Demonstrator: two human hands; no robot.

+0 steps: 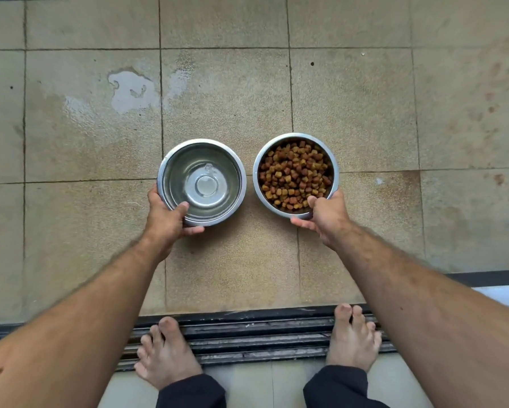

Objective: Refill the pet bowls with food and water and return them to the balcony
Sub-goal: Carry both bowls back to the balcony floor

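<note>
Left hand (166, 217) grips the near rim of the water bowl (201, 182), thumb inside; right hand (325, 214) likewise pinches the food bowl (296, 172). Fingers beneath are partly hidden. Bowls sit side by side, apart, on the balcony floor (350, 98); wet patch (132, 92) beyond.

Water bowl (201, 160): shiny silver steel, clear contents. Food bowl (259, 160): silver; kibble (296, 173) mixed brown, tan, reddish. Floor tiles (224, 92): mottled beige, dark grout, pale wet patch (131, 91). Door track (247, 334): black. Trouser cuffs (193, 391): black.
</note>
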